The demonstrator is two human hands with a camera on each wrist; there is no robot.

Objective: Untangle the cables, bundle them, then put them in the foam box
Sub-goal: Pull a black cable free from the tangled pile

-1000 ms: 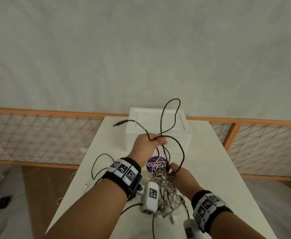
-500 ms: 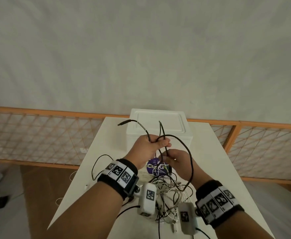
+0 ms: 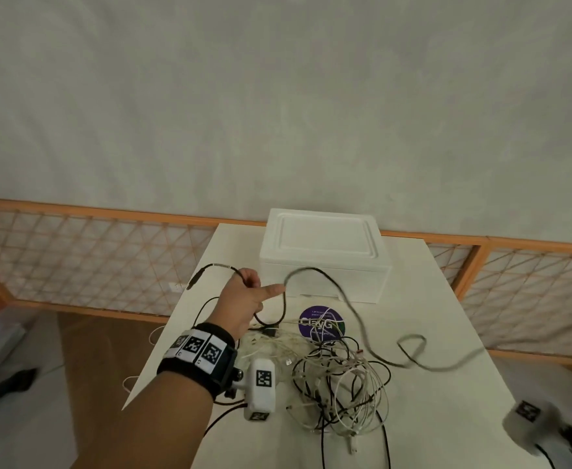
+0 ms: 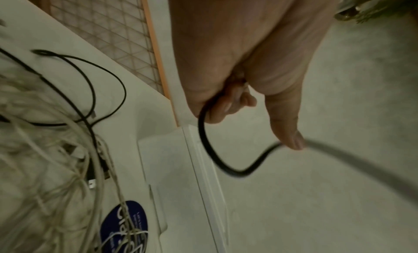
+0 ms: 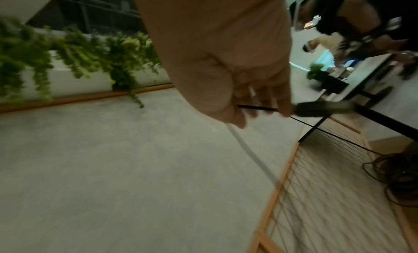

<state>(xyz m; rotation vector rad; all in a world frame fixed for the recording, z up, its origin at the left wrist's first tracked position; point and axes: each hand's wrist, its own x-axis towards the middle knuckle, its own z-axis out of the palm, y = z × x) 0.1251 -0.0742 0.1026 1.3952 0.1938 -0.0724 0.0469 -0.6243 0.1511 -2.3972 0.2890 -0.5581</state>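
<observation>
Over table, both hands stretch black cable.

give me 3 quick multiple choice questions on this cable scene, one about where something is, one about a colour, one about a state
1. Where is the foam box?
A. at the far end of the table
B. on the floor
C. in the person's lap

2. What colour is the cable held in the left hand?
A. red
B. black
C. yellow

3. What state is the foam box lid in?
A. off, lying beside the box
B. propped half open
C. on, closing the box

Answers:
1. A: in the head view the box stands on the table at its far edge, beyond the tangled pile of cables.
2. B: the left wrist view shows a black cable curling out of the closed fingers.
3. C: the lid sits flat on top of the box, with no gap visible.
</observation>
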